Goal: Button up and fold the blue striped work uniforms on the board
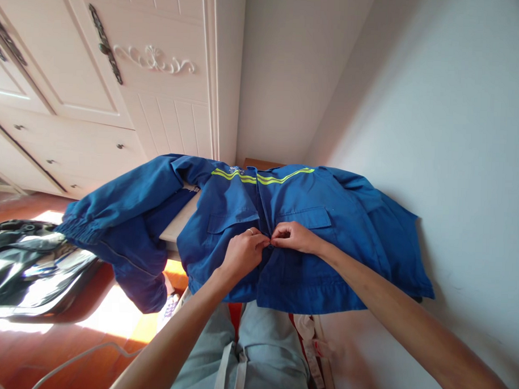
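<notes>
A blue work jacket (302, 196) with yellow-green stripes across the chest lies spread face up in front of me. Its left-hand sleeve (127, 190) hangs over the side, and the other reaches toward the wall. Both my hands meet at the lower part of the front opening. The fingers of my left hand (245, 249), which wears a ring, pinch one edge of the jacket front. Close against it, my right hand (298, 237) pinches the facing edge with thumb and forefinger. Whatever fastener may lie between the fingertips is too small to make out.
A white wardrobe (169, 106) with ornate handles stands behind at the left, and a plain wall (457, 139) rises on the right. Under the jacket shows a pale board edge (182, 220). An open dark bag (31, 271) and a white cable (79, 355) are at the left.
</notes>
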A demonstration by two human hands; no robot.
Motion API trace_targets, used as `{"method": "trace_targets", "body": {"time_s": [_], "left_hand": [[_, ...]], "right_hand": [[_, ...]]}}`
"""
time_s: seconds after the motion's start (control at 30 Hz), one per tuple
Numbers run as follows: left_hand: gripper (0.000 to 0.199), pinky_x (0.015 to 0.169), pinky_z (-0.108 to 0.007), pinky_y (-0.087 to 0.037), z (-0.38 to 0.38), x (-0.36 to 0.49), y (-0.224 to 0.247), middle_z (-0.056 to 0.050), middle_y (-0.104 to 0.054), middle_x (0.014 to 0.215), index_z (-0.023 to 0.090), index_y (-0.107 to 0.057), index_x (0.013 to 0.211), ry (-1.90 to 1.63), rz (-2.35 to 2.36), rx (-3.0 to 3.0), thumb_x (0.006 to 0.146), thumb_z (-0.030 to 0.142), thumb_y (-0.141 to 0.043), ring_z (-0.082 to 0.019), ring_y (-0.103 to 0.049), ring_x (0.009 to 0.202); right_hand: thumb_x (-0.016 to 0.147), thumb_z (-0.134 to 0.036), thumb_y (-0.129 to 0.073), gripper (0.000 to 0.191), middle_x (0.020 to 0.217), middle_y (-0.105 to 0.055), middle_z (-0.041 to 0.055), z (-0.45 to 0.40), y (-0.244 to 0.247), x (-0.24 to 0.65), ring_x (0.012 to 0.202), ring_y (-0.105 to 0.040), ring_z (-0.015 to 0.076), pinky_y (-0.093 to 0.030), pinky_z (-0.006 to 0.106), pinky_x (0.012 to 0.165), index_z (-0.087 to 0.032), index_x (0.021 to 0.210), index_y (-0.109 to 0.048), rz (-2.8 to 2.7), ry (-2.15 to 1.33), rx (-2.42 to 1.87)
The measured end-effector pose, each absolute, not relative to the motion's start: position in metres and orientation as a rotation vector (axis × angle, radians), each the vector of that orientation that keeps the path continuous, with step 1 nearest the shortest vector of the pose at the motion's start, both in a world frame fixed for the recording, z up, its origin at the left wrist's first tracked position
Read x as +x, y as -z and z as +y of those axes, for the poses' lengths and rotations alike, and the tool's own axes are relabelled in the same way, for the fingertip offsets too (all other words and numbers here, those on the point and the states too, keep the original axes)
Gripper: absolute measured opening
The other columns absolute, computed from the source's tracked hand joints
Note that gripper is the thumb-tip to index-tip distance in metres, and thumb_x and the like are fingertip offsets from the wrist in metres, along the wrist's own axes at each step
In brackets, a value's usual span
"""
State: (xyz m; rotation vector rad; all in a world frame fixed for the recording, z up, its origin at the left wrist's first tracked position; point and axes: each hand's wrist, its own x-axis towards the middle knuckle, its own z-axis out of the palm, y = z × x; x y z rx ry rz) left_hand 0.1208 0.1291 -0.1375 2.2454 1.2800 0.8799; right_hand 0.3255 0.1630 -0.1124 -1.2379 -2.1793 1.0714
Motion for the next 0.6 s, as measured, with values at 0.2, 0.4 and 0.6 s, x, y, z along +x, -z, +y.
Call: {"method": "trace_targets", "body": {"time_s": [0.2,0.4,0.6], "left_hand": [[0.022,0.080,-0.026,-0.050,0.123,0.120,0.131,-0.003,-0.070,0.100,0.025,-0.074,0.100,-0.863,1.337,2.277,0.093,0.021,-0.053,-0.018,-0.067,0.090],[0.033,0.094,-0.033,-0.047,0.117,0.107,0.134,-0.010,-0.063,0.122,0.022,-0.062,0.126,-1.101,1.335,2.454,0.099,0.033,-0.047,-0.022,-0.061,0.111],[0.027,0.097,-0.041,-0.045,0.128,0.099,0.128,-0.011,-0.067,0.127,0.020,-0.069,0.115,-0.719,1.111,2.739,0.097,0.032,-0.052,-0.027,-0.060,0.119]], "right_hand": [[0.082,-0.050,-0.068,0.036,0.084,-0.065,0.0037,0.159,0.114,0.328,0.071,-0.059,0.0143,-0.046,0.026,0.064,-0.015,0.087,-0.073,-2.146,-1.031,-1.191],[0.088,-0.042,-0.068,0.037,0.107,-0.062,0.0073,0.135,0.116,0.321,0.084,-0.061,0.0170,-0.053,0.031,0.078,-0.019,0.117,-0.065,-2.303,-0.656,-1.086],[0.092,-0.019,-0.058,0.034,0.121,-0.063,0.0128,0.108,0.107,0.314,0.111,-0.058,0.0263,-0.050,0.043,0.097,-0.019,0.125,-0.065,-2.622,-0.154,-1.147]]}}
